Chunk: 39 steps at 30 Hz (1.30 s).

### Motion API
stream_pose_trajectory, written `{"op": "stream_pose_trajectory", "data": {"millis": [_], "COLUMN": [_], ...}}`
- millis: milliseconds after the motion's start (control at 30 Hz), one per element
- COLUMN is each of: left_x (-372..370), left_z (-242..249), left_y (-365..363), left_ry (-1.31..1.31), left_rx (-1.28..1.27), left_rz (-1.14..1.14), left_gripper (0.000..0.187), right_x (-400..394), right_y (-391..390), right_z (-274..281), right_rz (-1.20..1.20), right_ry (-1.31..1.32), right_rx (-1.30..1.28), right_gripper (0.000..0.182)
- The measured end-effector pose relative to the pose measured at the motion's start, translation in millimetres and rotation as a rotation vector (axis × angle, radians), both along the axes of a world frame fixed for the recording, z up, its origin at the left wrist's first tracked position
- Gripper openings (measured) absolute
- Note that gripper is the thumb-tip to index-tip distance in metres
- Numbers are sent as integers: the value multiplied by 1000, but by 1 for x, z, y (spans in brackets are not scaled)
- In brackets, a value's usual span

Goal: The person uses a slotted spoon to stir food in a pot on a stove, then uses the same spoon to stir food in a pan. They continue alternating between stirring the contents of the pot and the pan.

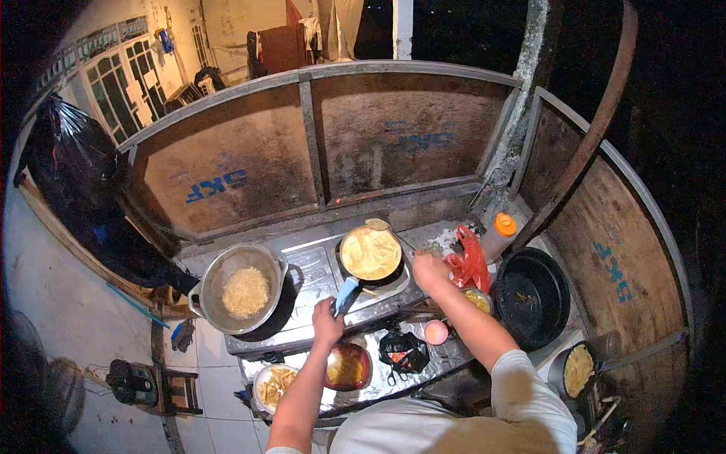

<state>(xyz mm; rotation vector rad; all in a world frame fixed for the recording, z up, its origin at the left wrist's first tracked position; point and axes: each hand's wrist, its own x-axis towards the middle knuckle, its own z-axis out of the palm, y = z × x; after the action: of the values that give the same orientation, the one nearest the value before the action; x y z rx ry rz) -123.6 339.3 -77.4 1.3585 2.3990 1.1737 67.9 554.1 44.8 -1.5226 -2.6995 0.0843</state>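
Note:
My left hand (327, 324) is closed around the blue handle (345, 293) of a frying pan on the stove (306, 291). Pale yellow food (370, 254) fills the pan, and a brownish utensil head (377, 224) lies over its far rim. To the right of the pan, my right hand (430, 272) has its fingers curled near the stove's edge; what they hold, if anything, is too small to make out. A red plastic bag (470, 259) lies just beyond that hand. Left of the pan, a large metal pot (219, 274) holds light brown food.
Near me are a bowl of cut strips (275, 384), a reddish plate (358, 368), a black bag (403, 352) and a pink cup (435, 331). On the right stand an orange-capped bottle (499, 236), a black basin (560, 303) and another pan (561, 371). Wooden panels (408, 136) border the far side.

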Motion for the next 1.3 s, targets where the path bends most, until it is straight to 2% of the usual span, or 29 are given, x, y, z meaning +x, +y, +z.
{"op": "stream_pose_trajectory", "data": {"millis": [167,300,400,433,533,767,867,967,1100,1300], "left_x": [5,7,6,5,4,3,5,4,3,-1], "left_z": [1,12,13,10,13,10,16,19,19,14], "left_y": [5,4,5,5,5,7,5,5,5,7], "left_ry": [-9,-37,-52,-51,-52,-48,-70,-65,-68,-31], "left_rx": [-90,-122,-135,-134,-154,-166,-136,-172,-207,-221], "left_rz": [-11,-20,-19,-19,-14,-18,-15,-11,-1,17], "left_gripper": [51,50,48,48,47,46,46,46,46,47], "right_x": [-9,-9,-12,-16,-21,-52,-69,-77,-64,-34], "right_y": [6,7,20,23,38,82,108,149,174,191], "right_z": [-21,9,23,43,65,82,89,85,82,16], "right_rz": [56,112,164,130,203,379,378,382,256,159], "right_ry": [24,-57,-152,-167,-216,-522,-626,-654,-531,-369], "right_rx": [114,-44,12,-53,4,221,230,197,-11,-220], "right_gripper": [23,22,22,22,22,23,24,24,27,29]}}
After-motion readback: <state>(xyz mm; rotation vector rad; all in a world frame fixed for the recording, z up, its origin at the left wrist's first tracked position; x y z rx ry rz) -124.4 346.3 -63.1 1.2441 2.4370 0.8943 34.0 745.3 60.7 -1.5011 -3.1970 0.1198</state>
